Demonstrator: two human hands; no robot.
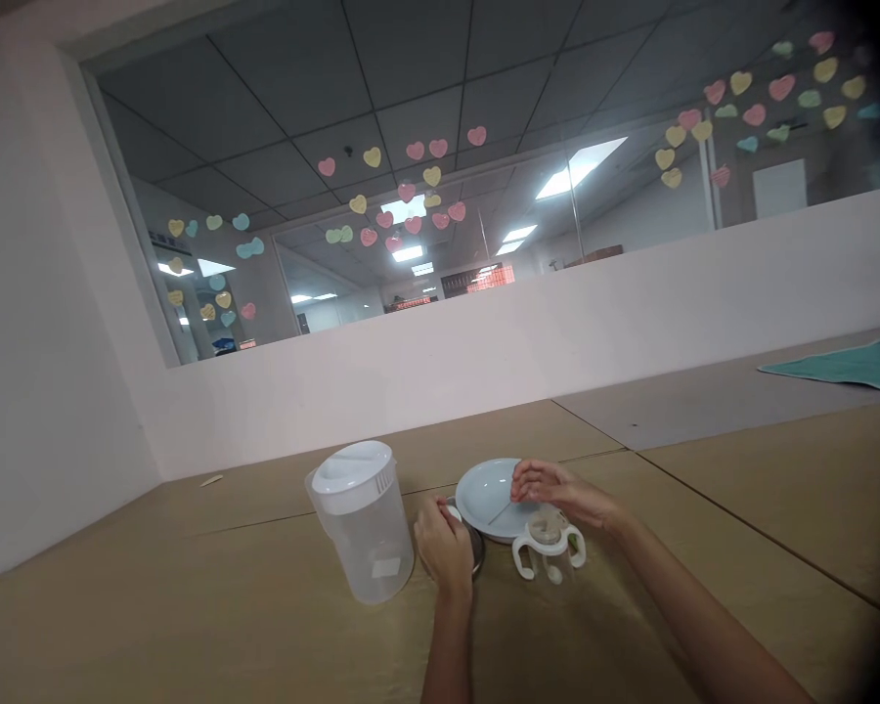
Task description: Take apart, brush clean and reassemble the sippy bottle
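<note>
My left hand (444,543) is closed, fingers curled around something whitish that is mostly hidden. It is over a round metal dish (478,552), which shows only at its edge. My right hand (553,492) hovers above the right side of a pale blue-white plate (476,489), fingers bent and together. A thin pale line, perhaps a slim stick, runs across the plate toward its fingertips; what they hold is unclear. Just below that hand stands a clear cup with a white multi-handled holder (552,548). Left of my left hand is a translucent pitcher (371,548) with a white lid.
The brown tabletop (264,606) meets a white wall (425,362) at the back, under a window with heart-shaped notes. A teal cloth (851,364) lies at the far right. A small flat beige piece (211,480) lies at the back left.
</note>
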